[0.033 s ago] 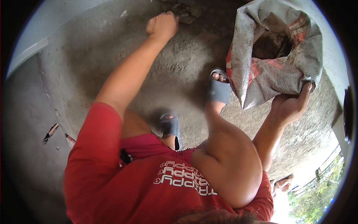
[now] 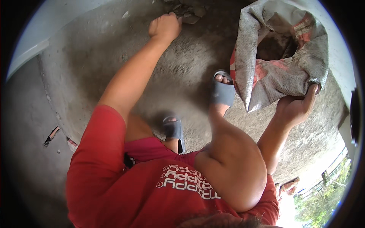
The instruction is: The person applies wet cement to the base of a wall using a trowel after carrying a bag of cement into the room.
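My left hand (image 2: 165, 26) reaches out at the top, fingers curled beside a small pile of broken grey pieces (image 2: 192, 15) on the dusty floor; whatever it may hold is hidden. At the right, my right hand (image 2: 298, 106) grips the lower right edge of a dirty grey woven sack (image 2: 277, 81) with red bands. The sack's rim is rolled out around its open mouth, and its dark inside holds material I cannot make out clearly.
My sandalled feet (image 2: 222, 91) stand on the rough concrete floor (image 2: 182, 60). A pale wall edge (image 2: 30, 53) runs along the upper left, a cracked grey surface (image 2: 34, 159) lies at the left, and a bright opening with greenery (image 2: 319, 190) is at the lower right.
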{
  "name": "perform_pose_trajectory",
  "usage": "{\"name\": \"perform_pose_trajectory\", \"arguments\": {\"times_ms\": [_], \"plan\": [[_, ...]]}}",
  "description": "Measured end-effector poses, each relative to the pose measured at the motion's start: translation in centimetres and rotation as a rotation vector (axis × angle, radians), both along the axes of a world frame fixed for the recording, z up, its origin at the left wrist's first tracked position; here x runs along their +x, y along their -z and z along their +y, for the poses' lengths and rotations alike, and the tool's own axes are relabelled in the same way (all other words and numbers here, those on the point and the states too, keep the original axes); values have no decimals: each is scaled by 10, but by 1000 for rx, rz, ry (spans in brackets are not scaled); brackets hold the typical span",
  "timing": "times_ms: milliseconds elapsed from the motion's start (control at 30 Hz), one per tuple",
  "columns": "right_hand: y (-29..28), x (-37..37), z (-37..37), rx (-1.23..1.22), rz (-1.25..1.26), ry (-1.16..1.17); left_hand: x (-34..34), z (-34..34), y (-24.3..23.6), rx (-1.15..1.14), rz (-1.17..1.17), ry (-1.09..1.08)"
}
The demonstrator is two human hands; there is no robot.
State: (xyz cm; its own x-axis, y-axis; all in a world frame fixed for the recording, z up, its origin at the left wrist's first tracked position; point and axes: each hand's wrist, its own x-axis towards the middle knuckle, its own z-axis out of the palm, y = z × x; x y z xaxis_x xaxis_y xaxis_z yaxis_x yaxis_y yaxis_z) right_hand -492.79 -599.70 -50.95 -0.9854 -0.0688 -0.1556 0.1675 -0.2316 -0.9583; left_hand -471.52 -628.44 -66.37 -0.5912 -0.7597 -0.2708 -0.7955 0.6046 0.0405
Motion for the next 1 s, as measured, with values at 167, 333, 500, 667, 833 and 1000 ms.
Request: {"name": "perform_pose_trajectory", "arguments": {"times_ms": [167,333,500,667,833,1000], "plan": [[6,-2,5,38,21,-5,0,-22,5,-80,22,90],[20,-10,22,153,154,-39,-5,-57,-9,-143,70,269],[6,-3,9,33,30,-25,-4,-57,-23,-154,156,346],[-6,7,-11,-42,-52,-9,-5,-47,-58,-159,138,371],[-8,3,-18,-124,-29,-64,-25,-38,-139,-220,58,400],[-10,7,-22,-158,-41,-48,-50,-14,-239,-332,199,512]]}}
